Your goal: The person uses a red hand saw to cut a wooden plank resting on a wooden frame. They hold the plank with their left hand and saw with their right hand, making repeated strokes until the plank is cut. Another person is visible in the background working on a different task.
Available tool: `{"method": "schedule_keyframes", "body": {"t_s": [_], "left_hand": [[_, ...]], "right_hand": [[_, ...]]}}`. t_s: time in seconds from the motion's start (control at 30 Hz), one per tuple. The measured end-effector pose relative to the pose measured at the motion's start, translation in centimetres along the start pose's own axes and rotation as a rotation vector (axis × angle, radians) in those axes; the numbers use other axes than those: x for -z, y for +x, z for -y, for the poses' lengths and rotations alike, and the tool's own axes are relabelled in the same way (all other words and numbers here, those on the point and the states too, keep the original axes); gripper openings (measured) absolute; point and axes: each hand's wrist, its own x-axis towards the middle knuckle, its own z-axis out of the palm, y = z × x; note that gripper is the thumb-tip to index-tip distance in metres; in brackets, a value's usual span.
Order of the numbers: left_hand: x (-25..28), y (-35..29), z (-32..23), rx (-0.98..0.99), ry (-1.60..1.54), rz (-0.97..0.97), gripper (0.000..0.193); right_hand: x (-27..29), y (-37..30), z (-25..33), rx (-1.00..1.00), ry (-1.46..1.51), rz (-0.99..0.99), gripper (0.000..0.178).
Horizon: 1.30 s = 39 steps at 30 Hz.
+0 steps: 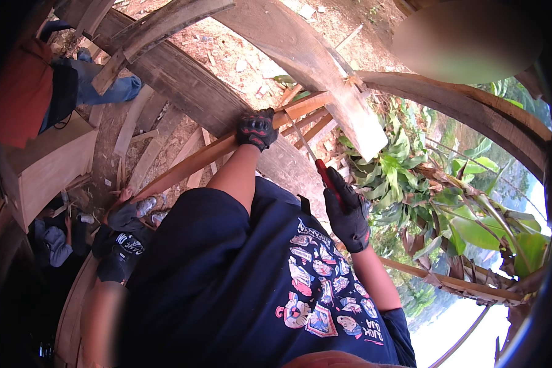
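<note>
My left hand [256, 130], in a black glove with red marks, is closed over a long reddish-brown wooden strip [197, 161] and presses it near a wide grey plank [187, 76]. To the right, my gloved right hand [348, 213] is wrapped round the red handle of a handsaw [324, 174]. The thin blade slants up and left from the handle, its far part meeting the strip just right of my left hand. How deep the blade sits in the wood I cannot tell.
A broad curved board [300, 49] crosses beyond the strip. Leafy plants [405, 184] stand at the right. Several people are at the left, one in a red top [18, 92] and one in a dark shirt [119, 248] with a hand at the strip's lower end. Wood scraps litter the ground.
</note>
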Motion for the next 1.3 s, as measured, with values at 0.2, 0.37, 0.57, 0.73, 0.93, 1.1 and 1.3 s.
{"method": "schedule_keyframes", "body": {"t_s": [0.2, 0.37, 0.57, 0.73, 0.93, 1.1, 1.3], "left_hand": [[-0.4, 0.3, -0.9, -0.059, -0.031, -0.062, 0.032], [-0.7, 0.4, -0.7, 0.01, -0.065, -0.014, 0.031], [-0.1, 0.3, -0.3, 0.05, -0.021, -0.012, 0.037], [0.9, -0.2, -0.8, 0.043, -0.035, 0.01, 0.036], [0.3, 0.2, -0.7, 0.001, -0.025, 0.018, 0.036], [-0.5, 0.3, 0.0, -0.029, -0.088, -0.053, 0.033], [-0.8, 0.2, -0.2, -0.002, -0.075, -0.07, 0.028]], "right_hand": [[-6.5, 13.6, -1.2, 0.022, -0.023, -0.109, 0.043], [-6.9, 10.6, -1.1, 0.001, -0.02, -0.131, 0.044], [0.2, -3.3, -0.1, -0.031, -0.018, -0.109, 0.047], [1.9, -1.7, 2.5, 0.074, 0.021, -0.055, 0.042], [-0.1, 9.0, 1.9, 0.043, -0.129, -0.034, 0.032], [0.0, 11.8, 1.6, -0.13, -0.14, -0.032, 0.039], [-2.0, 10.2, 2.1, 0.055, -0.26, -0.032, 0.039]]}}
